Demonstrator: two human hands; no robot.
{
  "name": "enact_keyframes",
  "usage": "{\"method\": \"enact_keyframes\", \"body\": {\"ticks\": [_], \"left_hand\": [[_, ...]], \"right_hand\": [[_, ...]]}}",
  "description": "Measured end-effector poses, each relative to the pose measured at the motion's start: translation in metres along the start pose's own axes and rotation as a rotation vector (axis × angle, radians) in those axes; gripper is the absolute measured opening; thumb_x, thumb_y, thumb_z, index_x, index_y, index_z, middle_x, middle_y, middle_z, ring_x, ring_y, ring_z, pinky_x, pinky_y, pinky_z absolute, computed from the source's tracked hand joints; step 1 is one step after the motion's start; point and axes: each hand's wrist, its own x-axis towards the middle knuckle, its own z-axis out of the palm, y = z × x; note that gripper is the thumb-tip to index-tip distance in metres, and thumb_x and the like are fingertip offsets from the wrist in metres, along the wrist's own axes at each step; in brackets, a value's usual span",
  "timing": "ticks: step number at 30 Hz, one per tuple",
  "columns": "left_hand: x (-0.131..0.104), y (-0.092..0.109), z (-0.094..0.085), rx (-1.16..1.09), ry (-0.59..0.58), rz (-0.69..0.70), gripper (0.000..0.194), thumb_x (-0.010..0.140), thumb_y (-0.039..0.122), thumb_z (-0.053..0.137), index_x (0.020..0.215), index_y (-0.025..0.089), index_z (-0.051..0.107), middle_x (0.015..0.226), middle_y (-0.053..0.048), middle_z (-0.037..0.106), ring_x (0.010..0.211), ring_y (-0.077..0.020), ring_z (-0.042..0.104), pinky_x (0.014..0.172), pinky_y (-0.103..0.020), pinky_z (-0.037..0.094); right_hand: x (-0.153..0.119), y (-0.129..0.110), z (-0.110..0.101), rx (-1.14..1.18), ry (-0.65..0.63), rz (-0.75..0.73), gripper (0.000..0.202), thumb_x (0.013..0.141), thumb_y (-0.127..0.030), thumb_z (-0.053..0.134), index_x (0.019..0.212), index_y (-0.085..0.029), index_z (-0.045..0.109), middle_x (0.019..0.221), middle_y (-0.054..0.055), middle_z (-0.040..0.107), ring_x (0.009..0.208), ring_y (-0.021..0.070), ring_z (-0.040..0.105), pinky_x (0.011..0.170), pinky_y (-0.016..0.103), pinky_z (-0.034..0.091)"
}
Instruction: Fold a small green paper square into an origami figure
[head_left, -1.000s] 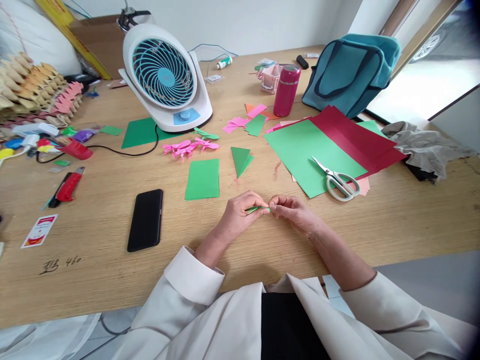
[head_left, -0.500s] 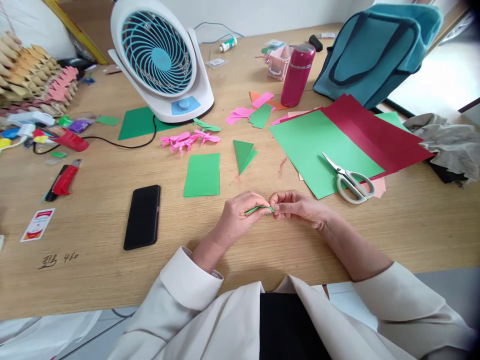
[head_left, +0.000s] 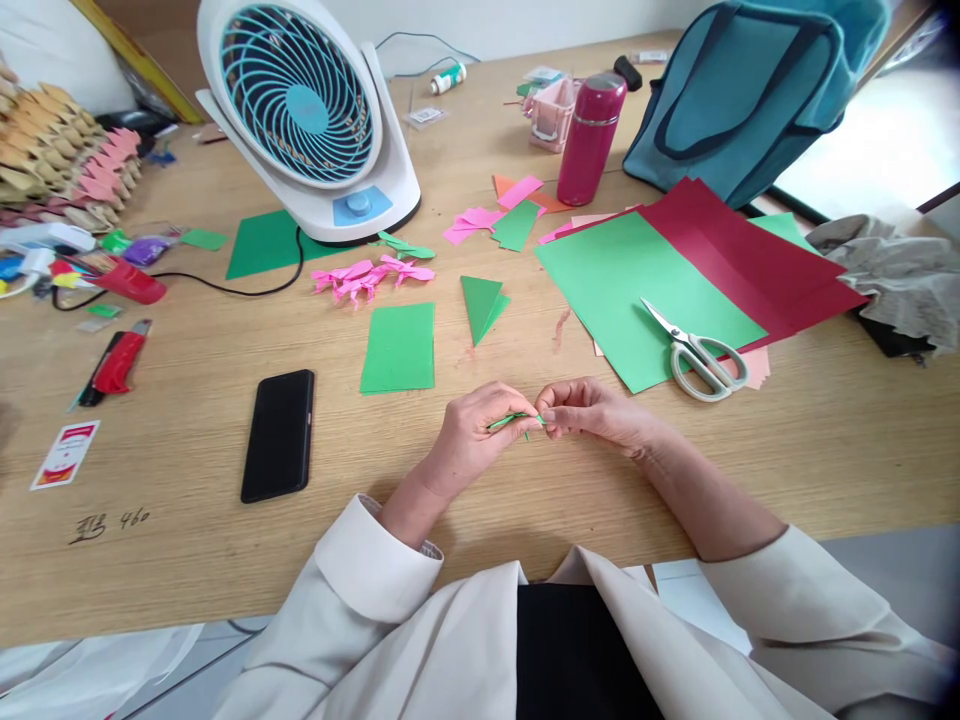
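Close to the table's front edge, my left hand (head_left: 484,425) pinches a small folded piece of green paper (head_left: 504,421) between thumb and fingers. My right hand (head_left: 589,415) grips the other end of that piece, its fingertips meeting those of the left. Most of the paper is hidden by the fingers; a thin bit pokes out below. Beyond the hands lie a folded green paper triangle (head_left: 481,305) and a stack of green paper rectangles (head_left: 398,347). Pink folded paper figures (head_left: 367,280) sit behind these, with a green folded figure (head_left: 405,246) beside them.
Scissors (head_left: 697,355) rest on a large green sheet (head_left: 600,285), which overlaps dark red sheets (head_left: 720,240). A black phone (head_left: 277,435) and a red utility knife (head_left: 124,360) lie at left. Farther back stand a fan (head_left: 307,110), a magenta flask (head_left: 592,140) and a teal bag (head_left: 735,100).
The camera view has shifted slightly, so the table things appear a little farther left and higher. Both hands keep their hold on the green paper, with a bit more of it showing below the fingers.
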Motion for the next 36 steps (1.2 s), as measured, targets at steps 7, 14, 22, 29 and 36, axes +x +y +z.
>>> {"method": "enact_keyframes", "body": {"ticks": [7,14,22,29,36], "left_hand": [[-0.001,-0.003,0.003,0.014,0.020,0.049,0.002,0.088,0.018,0.070,0.086,0.017,0.069,0.084,-0.005,0.070,0.080,-0.0137,0.066,0.074,-0.025,0.051],[-0.001,-0.005,0.003,-0.004,0.018,0.006,0.003,0.088,0.020,0.070,0.086,0.018,0.070,0.084,-0.004,0.070,0.081,-0.0142,0.066,0.075,-0.026,0.051],[-0.001,-0.005,0.003,-0.027,0.005,-0.055,0.005,0.087,0.022,0.071,0.085,0.018,0.070,0.083,-0.004,0.071,0.081,-0.0146,0.067,0.077,-0.026,0.052],[0.000,-0.004,0.005,-0.066,0.033,-0.112,0.005,0.085,0.021,0.073,0.083,0.017,0.070,0.083,-0.002,0.071,0.079,-0.0127,0.067,0.075,-0.024,0.051],[0.001,-0.002,0.006,-0.086,0.032,-0.227,0.006,0.085,0.020,0.071,0.081,0.017,0.069,0.082,-0.002,0.071,0.077,-0.0123,0.066,0.074,-0.023,0.050]], "right_hand": [[0.000,-0.001,-0.002,-0.019,-0.016,0.005,0.036,0.073,-0.047,0.082,0.076,-0.015,0.066,0.065,-0.002,0.061,0.059,0.0080,0.052,0.060,0.022,0.040],[0.003,0.002,-0.003,-0.004,-0.007,0.018,0.038,0.069,-0.047,0.085,0.077,-0.015,0.068,0.068,-0.001,0.064,0.059,0.0085,0.057,0.060,0.022,0.046],[0.005,0.008,-0.004,-0.031,0.026,-0.038,0.040,0.066,-0.048,0.086,0.076,-0.014,0.068,0.067,0.000,0.067,0.055,0.0087,0.058,0.057,0.022,0.046],[0.002,0.003,0.000,-0.087,0.068,-0.056,0.037,0.069,-0.047,0.083,0.076,-0.014,0.067,0.066,0.000,0.066,0.056,0.0087,0.057,0.057,0.022,0.044],[-0.001,0.004,0.012,-0.140,0.168,-0.116,0.035,0.073,-0.047,0.079,0.076,-0.015,0.064,0.063,-0.001,0.064,0.055,0.0093,0.054,0.053,0.023,0.037]]}}
